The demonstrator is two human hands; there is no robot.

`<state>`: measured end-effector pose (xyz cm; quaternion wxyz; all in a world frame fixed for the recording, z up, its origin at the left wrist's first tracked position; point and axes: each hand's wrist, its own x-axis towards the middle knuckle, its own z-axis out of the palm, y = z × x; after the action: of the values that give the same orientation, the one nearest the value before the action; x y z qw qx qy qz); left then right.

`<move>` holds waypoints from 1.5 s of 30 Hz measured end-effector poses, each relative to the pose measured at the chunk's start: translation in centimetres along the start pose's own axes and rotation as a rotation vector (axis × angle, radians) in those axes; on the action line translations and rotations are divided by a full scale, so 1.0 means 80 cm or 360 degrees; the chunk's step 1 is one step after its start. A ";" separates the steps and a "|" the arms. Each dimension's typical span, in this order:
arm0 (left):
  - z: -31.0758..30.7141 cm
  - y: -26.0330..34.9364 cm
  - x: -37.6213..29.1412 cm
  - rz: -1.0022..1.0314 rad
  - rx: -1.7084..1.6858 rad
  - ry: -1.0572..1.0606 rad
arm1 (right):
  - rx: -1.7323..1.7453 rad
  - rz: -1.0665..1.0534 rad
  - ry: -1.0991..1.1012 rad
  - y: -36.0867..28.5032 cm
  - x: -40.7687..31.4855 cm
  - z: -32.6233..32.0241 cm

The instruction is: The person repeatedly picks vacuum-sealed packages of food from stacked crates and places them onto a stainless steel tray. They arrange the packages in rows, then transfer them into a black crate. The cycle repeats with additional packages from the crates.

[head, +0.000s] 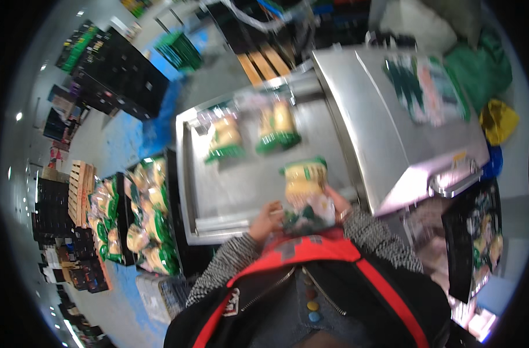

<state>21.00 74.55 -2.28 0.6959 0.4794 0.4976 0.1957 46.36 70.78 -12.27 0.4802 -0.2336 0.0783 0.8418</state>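
Observation:
Before me lies the steel bed of a chamber vacuum sealer (pixel 247 182). A clear-and-green plastic bag of pale yellow produce (pixel 305 180) is at its near right part, with its loose, crumpled end towards my body. My right hand (pixel 338 203) grips the right side of this bag. Beside the bag's loose end, my left hand (pixel 266 221) has curled fingers; blur hides whether it holds the plastic. Farther back on the bed lie two more filled bags, a left bag (pixel 225 135) and a right bag (pixel 276 126), their loose ends pointing away from me.
The sealer's raised steel lid (pixel 369 126) stands to the right, with a handle (pixel 456 178) and a flat printed bag (pixel 425 89) on it. Black crates of filled bags (pixel 151 217) stand left. Another black crate (pixel 477 243) is at right. Behind are wooden pallet slats (pixel 262 65).

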 end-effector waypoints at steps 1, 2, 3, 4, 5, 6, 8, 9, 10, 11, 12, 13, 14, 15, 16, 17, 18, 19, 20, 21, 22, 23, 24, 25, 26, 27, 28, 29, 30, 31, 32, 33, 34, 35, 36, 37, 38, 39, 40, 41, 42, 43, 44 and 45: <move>0.000 -0.009 0.000 -0.0561 -0.0509 0.0049 | -0.0087 -0.0027 -0.0139 0.001 -0.011 -0.001; 0.009 -0.016 0.004 -0.0635 -0.0740 -0.0113 | -0.0248 -0.0025 0.0151 0.002 -0.021 0.002; 0.016 -0.020 0.009 -0.0665 -0.0994 -0.0267 | -0.0405 -0.0031 0.0283 0.000 -0.027 0.007; 0.021 -0.023 0.012 -0.0622 -0.1330 -0.0514 | -0.0554 -0.0084 0.0272 0.001 -0.034 0.012; 0.026 -0.022 0.017 -0.0705 -0.1080 -0.0254 | -0.0708 -0.0051 0.0439 0.002 -0.037 0.017; 0.031 -0.020 0.022 -0.0727 -0.0909 -0.0100 | -0.0850 -0.0071 0.0473 0.002 -0.041 0.020; 0.036 -0.017 0.027 -0.0817 -0.0809 0.0122 | -0.1114 -0.0163 0.0577 0.001 -0.046 0.023; 0.036 -0.018 0.027 -0.0746 -0.0894 0.0042 | -0.1237 -0.0233 0.0550 0.001 -0.048 0.021; 0.033 -0.021 0.027 -0.0745 -0.0981 -0.0013 | -0.1363 -0.0266 0.0562 0.001 -0.050 0.019; 0.029 -0.028 0.026 -0.0728 -0.1119 -0.0098 | -0.1498 -0.0277 0.0618 0.002 -0.053 0.015; 0.025 -0.037 0.027 -0.0724 -0.1085 -0.0074 | -0.1621 -0.0344 0.0636 0.003 -0.058 0.010; 0.020 -0.048 0.028 -0.0702 -0.1105 -0.0079 | -0.1758 -0.0391 0.0697 0.004 -0.063 0.006; 0.014 -0.062 0.030 -0.0598 -0.1193 -0.0180 | -0.1898 -0.0440 0.0751 0.005 -0.068 0.002; 0.010 -0.076 0.035 -0.0443 -0.0875 -0.0058 | -0.1925 -0.0500 0.0830 0.007 -0.071 0.000; 0.008 -0.089 0.043 -0.0246 -0.0601 -0.0028 | -0.1955 -0.0560 0.0904 0.008 -0.071 -0.002; 0.002 -0.098 0.050 -0.0223 -0.0225 0.0066 | -0.1994 -0.0545 0.1051 0.009 -0.069 -0.002; -0.003 -0.102 0.058 -0.0040 0.0155 0.0154 | -0.2092 -0.0650 0.1172 0.008 -0.062 -0.001; -0.006 -0.103 0.065 0.0096 0.0334 0.0310 | -0.2152 -0.0853 0.1114 0.006 -0.051 0.002; -0.009 -0.098 0.078 -0.0120 0.0606 0.0623 | -0.2209 -0.0990 0.1108 0.002 -0.035 0.006; -0.013 -0.091 0.084 0.0151 0.0999 0.0765 | -0.2237 -0.1084 0.1124 -0.002 -0.021 0.010; -0.011 -0.080 0.095 0.0453 0.1324 0.0977 | -0.2566 -0.1209 0.1254 -0.006 -0.007 0.014; -0.011 -0.068 0.101 0.0381 0.1320 0.1046 | -0.2878 -0.1285 0.1387 -0.011 0.006 0.019; -0.012 -0.057 0.103 0.0288 0.1466 0.0938 | -0.2967 -0.1215 0.1452 -0.017 0.015 0.022; -0.012 -0.048 0.102 0.0366 0.1587 0.0918 | -0.3071 -0.1135 0.1495 -0.021 0.022 0.025; -0.010 -0.042 0.100 0.0170 0.1559 0.0884 | -0.3174 -0.1121 0.1524 -0.023 0.026 0.026; -0.010 -0.036 0.099 0.0074 0.1533 0.0909 | -0.3186 -0.1000 0.1507 -0.022 0.027 0.028; -0.009 -0.033 0.096 -0.0021 0.1485 0.0919 | -0.3192 -0.0939 0.1477 -0.020 0.026 0.028; -0.009 -0.033 0.093 0.0045 0.1633 0.0880 | -0.3209 -0.0922 0.1471 -0.018 0.024 0.028; -0.008 -0.035 0.090 0.0106 0.1749 0.0823 | -0.3297 -0.0899 0.1451 -0.014 0.023 0.028; -0.007 -0.039 0.085 0.0164 0.1859 0.0764 | -0.3400 -0.0923 0.1452 -0.010 0.023 0.027; -0.007 -0.042 0.085 0.0042 0.1957 0.0681 | -0.3514 -0.0836 0.1425 -0.007 0.023 0.026; -0.008 -0.047 0.082 0.0107 0.2041 0.0714 | -0.3556 -0.1002 0.1432 -0.006 0.024 0.025; -0.010 -0.049 0.081 0.0167 0.2130 0.0742 | -0.3602 -0.1035 0.1416 -0.005 0.024 0.023; -0.012 -0.053 0.077 0.0281 0.2231 0.0782 | -0.3646 -0.1090 0.1425 -0.005 0.025 0.021; -0.016 -0.055 0.073 0.0241 0.2193 0.0830 | -0.3632 -0.1024 0.1413 -0.006 0.025 0.019; -0.020 -0.057 0.069 0.0259 0.2164 0.0897 | -0.3621 -0.0989 0.1427 -0.007 0.025 0.017; -0.023 -0.058 0.064 0.0300 0.2122 0.0965 | -0.3613 -0.1033 0.1435 -0.008 0.023 0.014; -0.025 -0.059 0.061 0.0341 0.2140 0.0960 | -0.3601 -0.1046 0.1415 -0.008 0.020 0.012; -0.025 -0.060 0.059 0.0410 0.2145 0.0962 | -0.3591 -0.1147 0.1385 -0.007 0.016 0.011; -0.026 -0.060 0.059 0.0494 0.2148 0.0980 | -0.3580 -0.1274 0.1352 -0.008 0.014 0.010; -0.024 -0.062 0.059 0.0634 0.1960 0.0876 | -0.3606 -0.1057 0.1322 -0.008 0.010 0.011; -0.020 -0.063 0.063 0.0922 0.1732 0.0777 | -0.3577 -0.1096 0.1298 -0.010 0.009 0.012; -0.017 -0.064 0.068 0.0938 0.1660 0.0654 | -0.3526 -0.1120 0.1274 -0.010 0.008 0.014; -0.015 -0.066 0.074 0.1043 0.1565 0.0553 | -0.3447 -0.1064 0.1269 -0.012 0.008 0.017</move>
<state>21.39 77.07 -9.89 0.2056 0.8333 0.4625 0.2223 46.49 72.27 -11.29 0.1712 -0.7689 -0.5914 0.1728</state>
